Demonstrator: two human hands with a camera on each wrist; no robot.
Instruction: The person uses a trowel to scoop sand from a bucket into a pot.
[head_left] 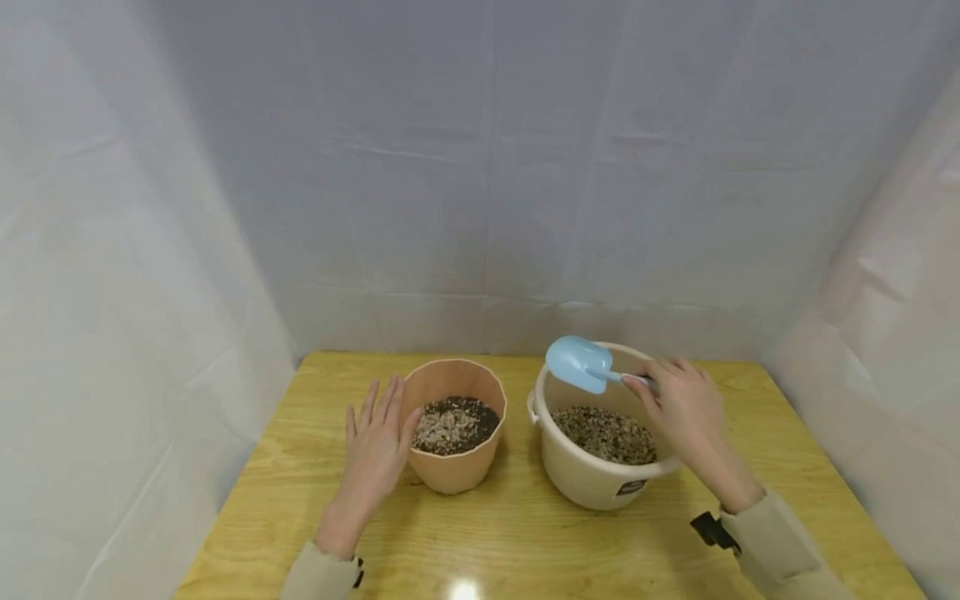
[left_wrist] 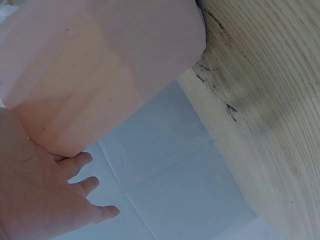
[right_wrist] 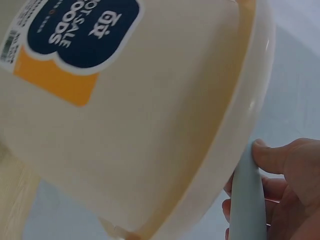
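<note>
A terracotta-coloured pot with gravelly soil stands left of centre on the wooden table. My left hand lies flat against its left side with straight fingers; in the left wrist view the pot's wall fills the top and the fingers rest by it. A cream bucket holding the same gravel mix stands to the right. My right hand grips the handle of a light blue scoop, held above the bucket's far rim. In the right wrist view the bucket's labelled wall and the scoop handle show.
White sheeting closes in the table at the back and both sides. Bare wood lies in front of both containers and toward the right edge.
</note>
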